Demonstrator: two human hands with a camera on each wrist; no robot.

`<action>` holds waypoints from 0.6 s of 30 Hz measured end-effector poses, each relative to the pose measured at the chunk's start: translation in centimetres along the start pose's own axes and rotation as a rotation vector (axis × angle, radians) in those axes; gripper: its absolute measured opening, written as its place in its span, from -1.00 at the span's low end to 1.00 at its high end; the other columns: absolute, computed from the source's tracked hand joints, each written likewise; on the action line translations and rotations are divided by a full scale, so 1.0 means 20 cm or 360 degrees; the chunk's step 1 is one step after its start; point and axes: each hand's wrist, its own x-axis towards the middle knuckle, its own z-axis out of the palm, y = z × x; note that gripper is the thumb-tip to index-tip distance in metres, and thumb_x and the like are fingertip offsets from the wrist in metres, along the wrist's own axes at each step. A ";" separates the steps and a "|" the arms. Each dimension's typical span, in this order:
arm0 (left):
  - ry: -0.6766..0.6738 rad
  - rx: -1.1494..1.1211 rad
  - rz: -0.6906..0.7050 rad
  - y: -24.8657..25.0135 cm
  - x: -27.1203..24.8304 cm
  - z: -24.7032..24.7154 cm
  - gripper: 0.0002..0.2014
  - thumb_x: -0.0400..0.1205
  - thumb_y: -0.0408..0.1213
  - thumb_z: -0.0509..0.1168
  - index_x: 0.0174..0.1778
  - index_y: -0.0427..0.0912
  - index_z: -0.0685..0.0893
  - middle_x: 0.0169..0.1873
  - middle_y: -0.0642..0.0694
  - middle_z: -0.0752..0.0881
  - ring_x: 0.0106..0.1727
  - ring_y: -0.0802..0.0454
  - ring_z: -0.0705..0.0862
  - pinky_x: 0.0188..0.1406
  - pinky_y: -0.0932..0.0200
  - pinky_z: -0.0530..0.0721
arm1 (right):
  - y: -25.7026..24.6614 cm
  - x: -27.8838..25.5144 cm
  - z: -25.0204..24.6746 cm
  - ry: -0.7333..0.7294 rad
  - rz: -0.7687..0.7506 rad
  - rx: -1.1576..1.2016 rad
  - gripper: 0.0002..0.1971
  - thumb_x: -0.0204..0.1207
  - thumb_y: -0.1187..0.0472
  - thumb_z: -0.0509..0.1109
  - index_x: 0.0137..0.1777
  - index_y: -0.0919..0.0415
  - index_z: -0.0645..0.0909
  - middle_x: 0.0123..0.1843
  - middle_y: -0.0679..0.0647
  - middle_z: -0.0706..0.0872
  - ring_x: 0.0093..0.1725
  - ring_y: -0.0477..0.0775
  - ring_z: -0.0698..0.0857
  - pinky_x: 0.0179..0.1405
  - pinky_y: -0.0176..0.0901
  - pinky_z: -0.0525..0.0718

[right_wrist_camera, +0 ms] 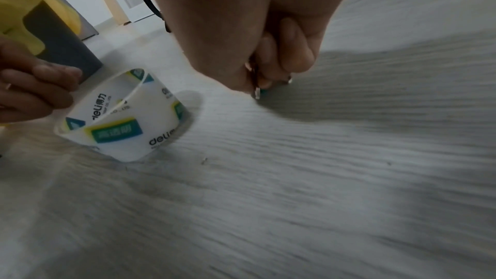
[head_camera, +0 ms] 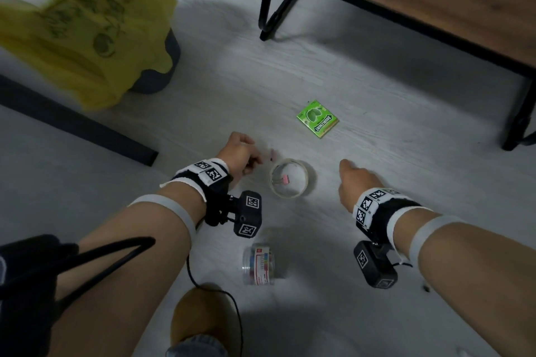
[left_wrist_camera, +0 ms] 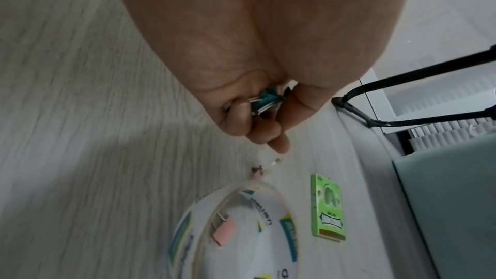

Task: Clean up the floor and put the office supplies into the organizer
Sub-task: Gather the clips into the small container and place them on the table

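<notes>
**Binder clips first, tape and gum to follow**

Down at the centre of the head view, both hands are low over the pale wood-grain floor (head_camera: 377, 113), gathering small clips. Left hand (head_camera: 239, 155), left of centre, has its fingers curled around a teal binder clip (left_wrist_camera: 268, 99) — the left wrist view shows it tucked in the palm, silver handles poking out — while a fingertip stretches toward a small pink binder clip (head_camera: 273, 154) lying loose just beyond. Right hand (head_camera: 358, 180), right of centre, is closed too; the right wrist view shows metal loops and a sliver of teal pinched between its fingers (right_wrist_camera: 295, 50), another clip by the look of it.

Between the hands sits the roll of clear tape (head_camera: 289, 178), flat on the floor, with another pink binder clip (head_camera: 282, 180) resting inside its ring. Green gum pack (head_camera: 318, 119) lies above it, well apart. Near the bottom centre, a clear jar (head_camera: 259, 265) with a coloured label lies on its side. No organizer shows in any view.

So this is the collecting stage, early on. Next move, I'd judge: a fine pinch on that loose pink clip without dropping the teal one, then fishing the other out of the tape ring.
</notes>
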 end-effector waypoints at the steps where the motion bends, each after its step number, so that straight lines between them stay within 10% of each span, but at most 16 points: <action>1: -0.0047 -0.0021 0.0021 0.02 -0.02 0.01 -0.70 0.56 -0.62 0.08 0.08 -0.16 0.44 -0.42 -0.25 0.61 -0.50 -0.02 0.44 -0.57 0.18 0.20 | 0.00 0.00 0.00 0.0005 0.0036 0.0021 -0.54 0.58 0.42 0.22 0.44 0.28 0.20 -0.38 0.07 0.44 -0.47 0.02 0.45 -0.57 -0.17 0.32; 7: 0.0070 0.0384 0.0202 -0.03 0.03 0.03 -0.82 0.64 -0.39 0.20 -0.14 -0.08 0.68 -0.37 -0.12 0.60 -0.48 0.02 0.46 -0.46 0.22 0.41 | 0.04 -0.01 0.03 -0.0011 -0.0018 0.0025 -0.43 0.57 0.36 0.33 0.48 0.27 0.11 -0.12 0.15 0.65 -0.32 0.11 0.57 -0.36 -0.11 0.49; 12: 0.0054 0.0894 0.0389 -0.05 0.08 0.05 -0.84 0.59 -0.31 0.40 0.07 -0.12 0.72 -0.32 0.03 0.57 -0.30 0.00 0.56 -0.21 0.23 0.51 | 0.08 -0.01 0.01 -0.0014 0.0047 -0.0028 -0.37 0.52 0.46 0.29 0.55 0.38 0.11 -0.14 0.14 0.55 -0.22 0.16 0.59 -0.29 -0.10 0.52; 18: -0.0034 0.1139 0.0365 0.03 0.20 0.19 -0.72 0.41 -0.03 0.57 -0.06 0.05 0.69 -0.19 -0.01 0.65 -0.24 0.02 0.61 -0.18 0.26 0.51 | 0.10 -0.01 0.01 0.0077 -0.0013 0.0241 -0.68 0.62 0.35 0.23 0.33 0.32 0.27 -0.16 0.11 0.52 -0.23 0.18 0.58 -0.28 -0.08 0.48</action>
